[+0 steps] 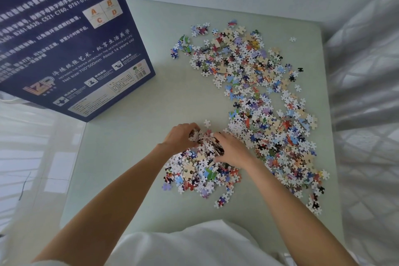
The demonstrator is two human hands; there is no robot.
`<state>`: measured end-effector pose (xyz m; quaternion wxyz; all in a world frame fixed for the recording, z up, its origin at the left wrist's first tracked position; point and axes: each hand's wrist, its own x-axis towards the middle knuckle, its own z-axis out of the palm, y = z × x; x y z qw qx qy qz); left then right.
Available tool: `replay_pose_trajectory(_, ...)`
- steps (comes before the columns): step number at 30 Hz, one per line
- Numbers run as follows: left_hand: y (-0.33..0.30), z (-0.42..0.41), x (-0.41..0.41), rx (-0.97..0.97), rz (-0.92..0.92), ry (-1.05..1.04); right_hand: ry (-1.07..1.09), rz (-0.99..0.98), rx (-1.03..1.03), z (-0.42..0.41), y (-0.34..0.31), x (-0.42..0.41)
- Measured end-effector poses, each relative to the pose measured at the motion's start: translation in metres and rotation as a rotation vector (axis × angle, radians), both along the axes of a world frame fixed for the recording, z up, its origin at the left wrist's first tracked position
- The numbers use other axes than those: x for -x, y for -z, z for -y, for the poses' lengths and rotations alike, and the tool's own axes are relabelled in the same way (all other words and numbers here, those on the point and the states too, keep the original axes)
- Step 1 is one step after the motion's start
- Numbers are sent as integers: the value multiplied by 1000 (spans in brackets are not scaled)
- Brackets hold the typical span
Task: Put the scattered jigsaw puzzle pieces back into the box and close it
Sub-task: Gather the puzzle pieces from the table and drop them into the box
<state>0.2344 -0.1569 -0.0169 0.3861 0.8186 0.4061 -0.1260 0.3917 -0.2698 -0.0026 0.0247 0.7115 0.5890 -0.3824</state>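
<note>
Many small, colourful jigsaw pieces (pixel 254 84) lie scattered over the right half of a pale green table (pixel 133 157). A denser heap lies near the middle front. My left hand (pixel 180 136) and my right hand (pixel 232 149) face each other over that heap, fingers curled around a handful of pieces (pixel 205 141) squeezed between them. The dark blue puzzle box (pixel 64 39) stands at the back left, its printed side towards me. Its opening is not in view.
A single piece (pixel 293 39) lies apart near the far right edge of the table. White bedding with a quilted pattern (pixel 362 103) runs along the right side. The table's left front part is bare. A pale floor shows at the left.
</note>
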Motion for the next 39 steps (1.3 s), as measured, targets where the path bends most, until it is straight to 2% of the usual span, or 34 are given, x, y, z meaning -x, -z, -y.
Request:
replay_pose_trajectory(7, -2, -6, 9, -31, 24, -11, 83, 71, -210, 0, -5, -2)
replay_pose_trajectory(15, -10, -15, 20, -33, 33, -85, 179, 82, -215, -2, -11, -8)
replay_pose_trajectory(22, -30, -12, 32, -97, 107, -147, 314, -47, -366, -1, -33, -6)
replay_pose_trajectory(26, -47, -3, 39, -162, 183, -178, 411, -65, -343, 1, -31, 0)
replay_pose_trajectory(29, -68, -1, 47, -238, 275, -194, 388, -89, -366, -2, -43, 5)
replay_pose_trajectory(33, -119, -18, 61, -393, 419, -230, 309, -156, -457, -30, -88, 14)
replay_pose_trajectory(39, -236, -71, 103, -740, 643, -358, 257, -326, -786, -93, -191, 31)
